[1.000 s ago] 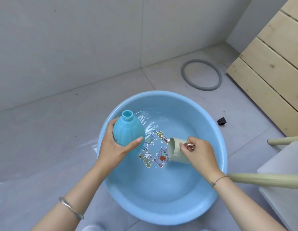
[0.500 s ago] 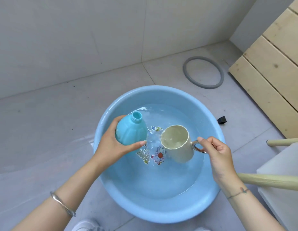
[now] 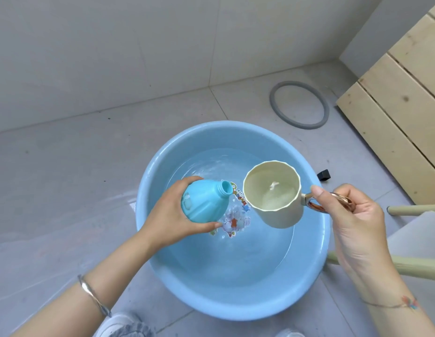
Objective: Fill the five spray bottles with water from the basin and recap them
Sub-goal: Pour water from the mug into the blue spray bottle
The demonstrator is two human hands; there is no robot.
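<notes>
While tilted, bottle within left fingers

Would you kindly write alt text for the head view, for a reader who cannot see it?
The left hand grips an uncapped turquoise spray bottle, neck tilted toward a cream mug of water that the right hand holds by its handle, both above a blue basin on a tiled floor.

Over the basin the near water lies open. The bottle and mug, held just apart, fill the middle. Left is open floor. Right is crowded: planks, a black block, pale legs.
</notes>
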